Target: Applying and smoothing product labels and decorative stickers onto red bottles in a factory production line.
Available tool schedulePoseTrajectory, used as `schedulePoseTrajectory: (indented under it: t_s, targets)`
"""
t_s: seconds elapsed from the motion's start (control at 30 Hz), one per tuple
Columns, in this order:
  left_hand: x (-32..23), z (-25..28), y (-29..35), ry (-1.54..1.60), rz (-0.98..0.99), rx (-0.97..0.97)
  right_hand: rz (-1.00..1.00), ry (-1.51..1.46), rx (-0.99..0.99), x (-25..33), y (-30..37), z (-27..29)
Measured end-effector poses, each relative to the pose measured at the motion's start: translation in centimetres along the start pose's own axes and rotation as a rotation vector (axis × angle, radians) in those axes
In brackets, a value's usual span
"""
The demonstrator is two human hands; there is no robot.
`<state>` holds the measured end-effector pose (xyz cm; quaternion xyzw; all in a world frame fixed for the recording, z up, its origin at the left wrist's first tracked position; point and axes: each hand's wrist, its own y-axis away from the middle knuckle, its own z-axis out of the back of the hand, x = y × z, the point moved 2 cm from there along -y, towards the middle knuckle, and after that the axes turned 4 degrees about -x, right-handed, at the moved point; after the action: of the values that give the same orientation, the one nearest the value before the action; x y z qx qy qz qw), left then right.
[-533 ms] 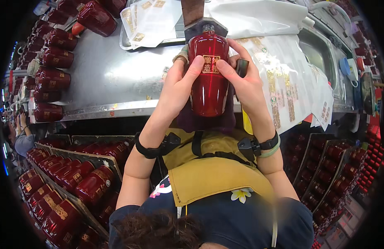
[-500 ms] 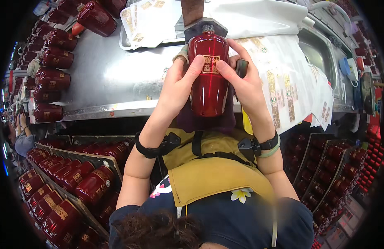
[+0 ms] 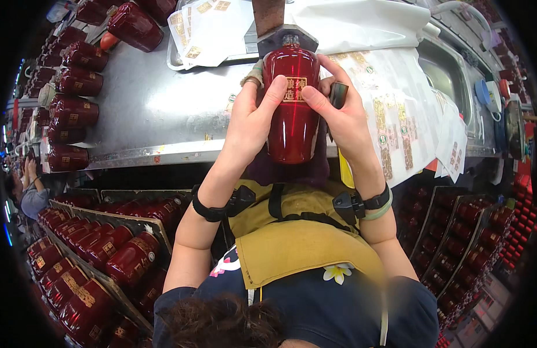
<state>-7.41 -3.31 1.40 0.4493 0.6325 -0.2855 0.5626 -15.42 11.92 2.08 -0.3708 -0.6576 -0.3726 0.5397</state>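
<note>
A glossy dark-red bottle (image 3: 293,127) with a small neck lies on a dark purple cloth (image 3: 287,173) at the bench's front edge, its neck away from me. My left hand (image 3: 249,116) grips its left side, the thumb pressed beside a gold-framed label (image 3: 296,90). From the right, my right hand (image 3: 345,116) holds the same bottle, with its thumb tip on the label's right edge. Between the right fingers sits a short dark tool (image 3: 338,95), its kind unclear. A pale wrap (image 3: 254,74) covers part of a left finger. The fingers behind the bottle are partly hidden.
Several red bottles (image 3: 77,81) line the metal bench (image 3: 158,110) at left. Label sheets lie on a tray (image 3: 175,61) and at right (image 3: 396,116), beside a sink (image 3: 448,75). Crates of bottles (image 3: 109,246) flank me below. A co-worker (image 3: 33,194) is at far left.
My left thumb and forearm have shifted very slightly to the right along the label. The bottle and my right hand stay practically where they were.
</note>
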Motion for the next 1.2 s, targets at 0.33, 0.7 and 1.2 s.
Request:
schedulePoseTrajectory:
  t_s: [0.33, 0.7, 1.2]
  targets:
    - [-0.7, 0.2, 0.2, 0.084, 0.023, 0.06, 0.12, 0.05, -0.074, 2.6, 2.0, 0.4]
    - [-0.4, -0.1, 0.6, 0.034, -0.064, 0.067, 0.091, 0.283, 0.023, 2.3, 4.9, -0.2]
    - [-0.1, 0.0, 0.3, 0.009, -0.084, 0.059, 0.34, 0.404, -0.124, 1.6, 4.5, -0.7]
